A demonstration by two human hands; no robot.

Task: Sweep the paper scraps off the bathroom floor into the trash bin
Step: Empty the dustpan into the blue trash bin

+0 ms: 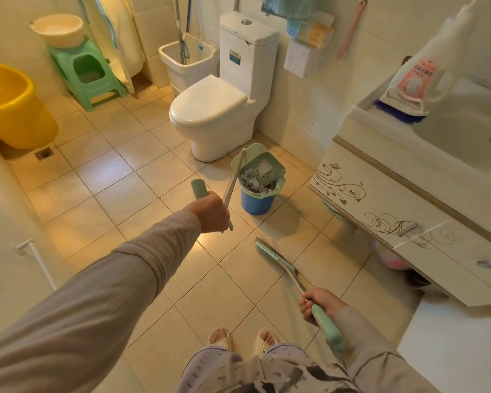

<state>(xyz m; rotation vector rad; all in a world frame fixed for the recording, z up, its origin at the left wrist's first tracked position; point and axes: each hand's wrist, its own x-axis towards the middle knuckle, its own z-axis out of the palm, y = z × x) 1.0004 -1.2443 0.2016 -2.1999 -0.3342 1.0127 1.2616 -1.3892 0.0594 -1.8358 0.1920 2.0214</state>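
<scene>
While the left hand (pixel 210 212) grips the pale green long-handled plastic dustpan (pixel 257 167) tipped over the blue round trash bin (pixel 255 201), shake gently so white paper scraps (pixel 254 178) drop inside; the right hand (pixel 321 306) clasps the green broom (pixel 278 260) nearer the person than the bin.

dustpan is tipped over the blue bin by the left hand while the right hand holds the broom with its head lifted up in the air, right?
Not quite. The head view shows the broom head resting low on the floor tiles, not lifted in the air. The rest holds: the left hand tips the dustpan over the blue bin, and the right hand holds the broom handle.
</scene>
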